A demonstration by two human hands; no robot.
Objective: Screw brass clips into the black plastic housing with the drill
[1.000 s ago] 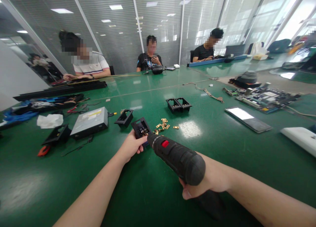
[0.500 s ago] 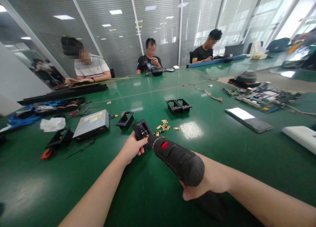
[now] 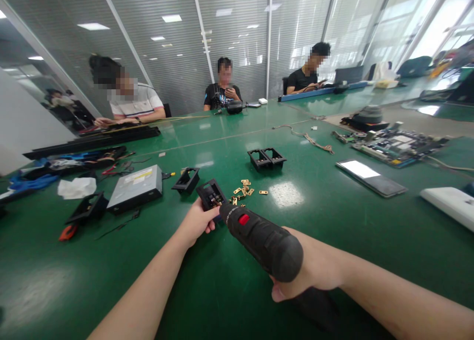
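Note:
My left hand [image 3: 197, 220] is closed on the near side of a black plastic socket frame [image 3: 209, 189], tilted up off the table, with small brass parts inside it. My right hand [image 3: 307, 266] grips a black cordless drill [image 3: 262, 239] with a red switch on top. The drill's nose points into the frame; its bit is hidden behind the body. Beyond the drill lies a loose pile of small brass plates [image 3: 244, 188]. Just left of the held frame stands a similar black frame [image 3: 186, 180], and farther back sits a joined pair of such frames [image 3: 266, 159].
On the left are a silver disc drive [image 3: 135, 188], a white tissue [image 3: 77, 187] and another black frame [image 3: 88, 207]. To the right lie a phone [image 3: 371, 177], a circuit board [image 3: 400, 143] and a white device [image 3: 450, 207]. Several people sit across the green table [image 3: 222, 137].
The view has shifted slightly, so everything sits a little farther left. Both hands keep their hold on the frame and drill. At the far right, a person's hands have risen a little.

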